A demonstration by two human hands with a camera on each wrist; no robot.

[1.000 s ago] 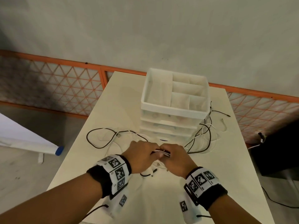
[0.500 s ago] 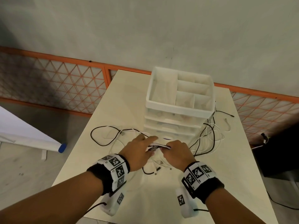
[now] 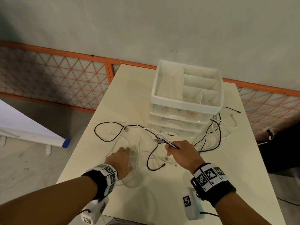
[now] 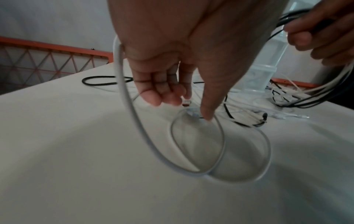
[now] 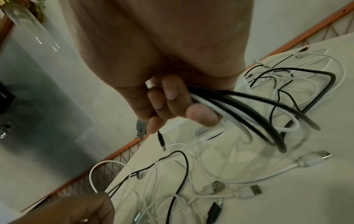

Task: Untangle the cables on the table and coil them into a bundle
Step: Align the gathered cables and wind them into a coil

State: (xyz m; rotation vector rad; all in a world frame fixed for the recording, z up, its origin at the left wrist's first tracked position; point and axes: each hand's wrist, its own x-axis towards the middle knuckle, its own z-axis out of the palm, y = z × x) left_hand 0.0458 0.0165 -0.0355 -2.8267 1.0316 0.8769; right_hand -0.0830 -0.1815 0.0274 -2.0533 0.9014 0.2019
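Observation:
Black and white cables lie tangled on the cream table (image 3: pixel 129 95). My right hand (image 3: pixel 170 146) (image 5: pixel 172 109) grips a bunch of black and white cables (image 5: pixel 239 106), whose plug ends (image 3: pixel 159 140) stick out past its fingers. These cables trail to a heap (image 3: pixel 217 135) beside the drawer unit. My left hand (image 3: pixel 128 151) (image 4: pixel 184 106) hangs over the table with relaxed fingers, thumb tip down by a plug and a white cable loop (image 4: pixel 134 113). That loop (image 3: pixel 138 184) runs under the left wrist. A black cable loop (image 3: pixel 103 138) lies to the left.
A white plastic drawer unit (image 3: pixel 186 104) with a divided top tray stands at the table's back right. Loose USB plugs (image 5: pixel 214 185) lie below my right hand. An orange mesh fence (image 3: pixel 65 78) runs behind the table. The table's left edge drops to the floor.
The left hand has let go of the bunch held between both hands and moved down and left to the white cables on the table. The right hand keeps its grip.

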